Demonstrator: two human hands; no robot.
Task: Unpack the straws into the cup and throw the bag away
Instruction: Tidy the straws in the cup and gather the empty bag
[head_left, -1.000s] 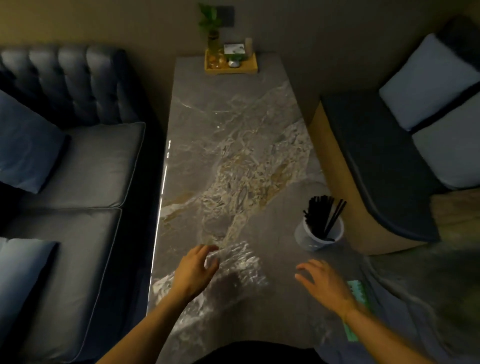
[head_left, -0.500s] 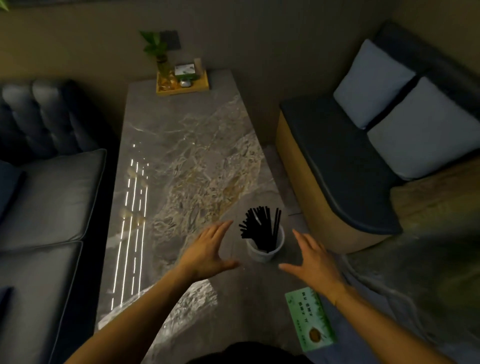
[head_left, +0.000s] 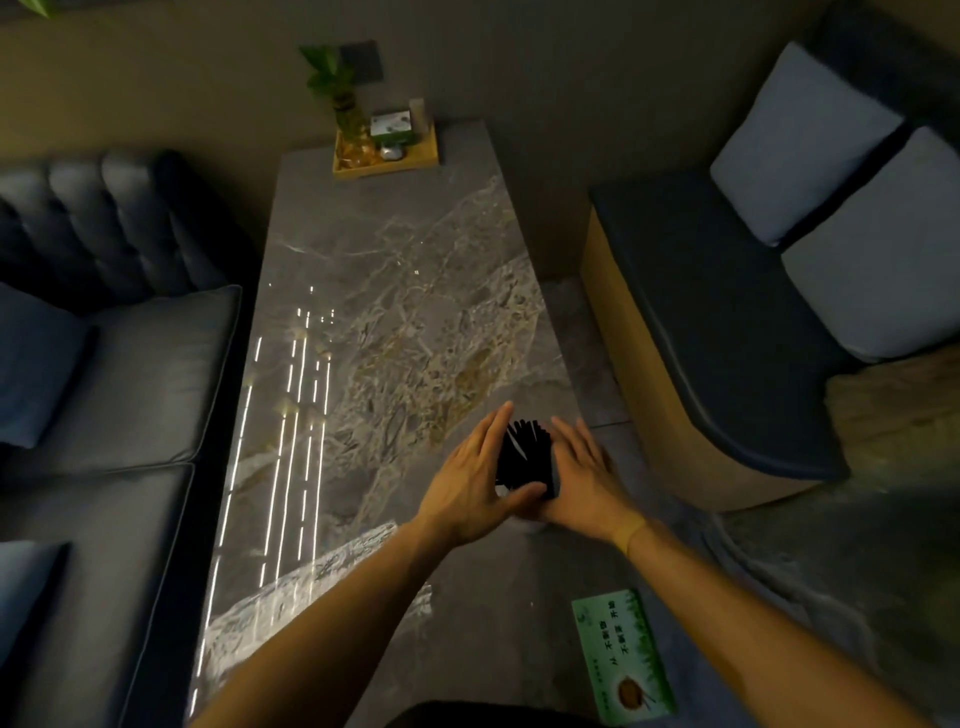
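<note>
Straws (head_left: 524, 451), black, stand bunched betw. both palms; left hand (head_left: 470, 486) & right hand (head_left: 584, 480) flat-open, pressing the bundle's sides. Cup (head_left: 501, 490) barely shows under thumbs. Uneven squeeze could tip cup, scattering straws.

On my feed a wooden tray (head_left: 385, 162) with a green plant (head_left: 332, 78) sits at the marble tabletop (head_left: 395, 291) far end, a green packet (head_left: 623, 656), maybe tissues, at its near right, dark sofas (head_left: 114, 374) flanking.

Green packet (head_left: 622, 656) w/ white Chinese print, too small to read.
</note>
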